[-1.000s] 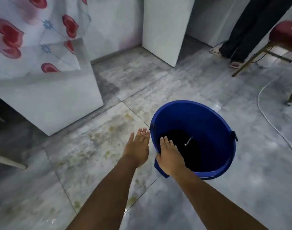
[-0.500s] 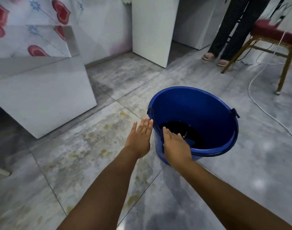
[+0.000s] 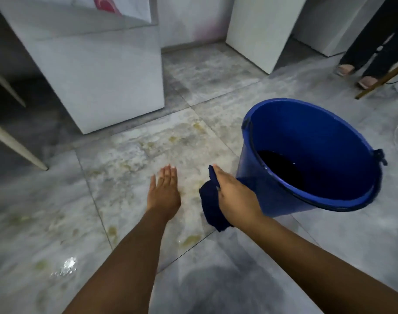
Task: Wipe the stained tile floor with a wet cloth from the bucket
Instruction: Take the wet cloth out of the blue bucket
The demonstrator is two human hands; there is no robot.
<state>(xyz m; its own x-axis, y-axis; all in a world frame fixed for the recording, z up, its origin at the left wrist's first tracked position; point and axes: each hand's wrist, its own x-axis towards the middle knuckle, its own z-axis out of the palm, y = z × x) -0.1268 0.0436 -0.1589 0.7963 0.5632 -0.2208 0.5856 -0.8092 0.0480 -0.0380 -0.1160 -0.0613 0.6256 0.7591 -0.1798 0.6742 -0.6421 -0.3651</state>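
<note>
A blue bucket with dark water in its bottom stands on the grey tile floor at the right. Just left of its wall, my right hand is shut on a dark blue cloth, which hangs below the hand, outside the bucket. My left hand is held flat, palm down, fingers together and holding nothing, over the stained tile, which carries yellowish-brown blotches. More stains lie near the tile joint below the cloth.
A white cabinet stands at the back left and another white unit at the back. A person's legs and sandals stand top right beside a wooden chair leg. Pale furniture legs slant at the left. A wet glint lies at lower left.
My right hand has come away from the bucket rim, leftward, with the dark blue cloth in it. The view has swung left, so the bucket now sits further right.
</note>
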